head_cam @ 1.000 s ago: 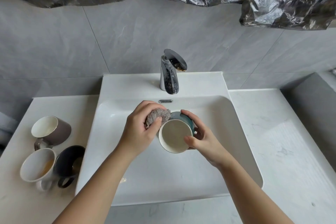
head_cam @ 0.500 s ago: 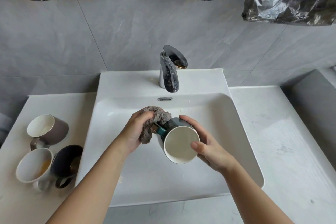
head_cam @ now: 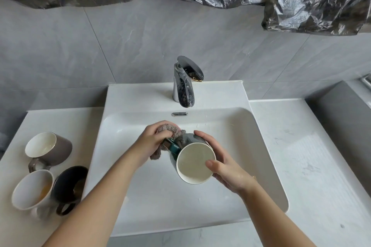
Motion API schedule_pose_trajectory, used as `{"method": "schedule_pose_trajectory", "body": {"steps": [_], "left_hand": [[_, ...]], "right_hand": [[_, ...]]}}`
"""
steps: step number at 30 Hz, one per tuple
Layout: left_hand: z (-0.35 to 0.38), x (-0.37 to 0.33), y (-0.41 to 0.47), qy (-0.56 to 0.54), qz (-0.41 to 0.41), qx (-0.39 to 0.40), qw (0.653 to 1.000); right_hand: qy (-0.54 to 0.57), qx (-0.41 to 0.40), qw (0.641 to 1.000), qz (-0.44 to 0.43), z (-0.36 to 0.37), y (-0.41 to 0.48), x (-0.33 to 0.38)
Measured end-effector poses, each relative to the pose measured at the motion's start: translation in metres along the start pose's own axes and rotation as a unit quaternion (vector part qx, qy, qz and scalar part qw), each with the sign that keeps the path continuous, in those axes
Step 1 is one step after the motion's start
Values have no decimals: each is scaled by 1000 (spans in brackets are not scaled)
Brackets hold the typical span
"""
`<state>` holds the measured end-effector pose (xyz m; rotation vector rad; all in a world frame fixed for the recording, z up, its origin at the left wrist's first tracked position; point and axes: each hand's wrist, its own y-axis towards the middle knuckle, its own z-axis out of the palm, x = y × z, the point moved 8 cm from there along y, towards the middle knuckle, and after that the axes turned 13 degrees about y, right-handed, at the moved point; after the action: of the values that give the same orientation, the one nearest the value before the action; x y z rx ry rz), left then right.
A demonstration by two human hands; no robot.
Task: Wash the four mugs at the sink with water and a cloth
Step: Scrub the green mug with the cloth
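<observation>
Over the middle of the white sink (head_cam: 160,210), the right hand (head_cam: 226,170) curls round the teal mug (head_cam: 192,164): its fingers wrap over the top of the wall and its thumb lies across the rim. The mug is tipped on its side, its pale mouth facing the camera and its handle pointing left. The left hand (head_cam: 150,142) clutches a grey cloth (head_cam: 168,128) and presses it against the handle and the mug's outer wall. The mug is held clear of the basin floor, below the faucet (head_cam: 184,82), with bare basin on every side. On the left bench (head_cam: 66,120), near the sink's left edge, stand three other mugs: a brown mug (head_cam: 50,149) behind, with a white mug (head_cam: 32,190) and a black mug (head_cam: 69,184) touching each other in front. Crumpled black plastic (head_cam: 317,0) hangs along the wall above.
</observation>
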<state>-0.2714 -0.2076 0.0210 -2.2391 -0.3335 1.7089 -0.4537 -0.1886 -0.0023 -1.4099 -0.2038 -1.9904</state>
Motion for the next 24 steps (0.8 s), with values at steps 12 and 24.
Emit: {"method": "schedule_pose_trajectory", "body": {"steps": [12,24], "left_hand": [[23,35,-25,-270,6,-19,963],[-16,-8,-29,33,65,-154,985]], "right_hand": [[166,-1,984,67,10,8,-14],[72,-7,986,148,-3,6,-5]]}}
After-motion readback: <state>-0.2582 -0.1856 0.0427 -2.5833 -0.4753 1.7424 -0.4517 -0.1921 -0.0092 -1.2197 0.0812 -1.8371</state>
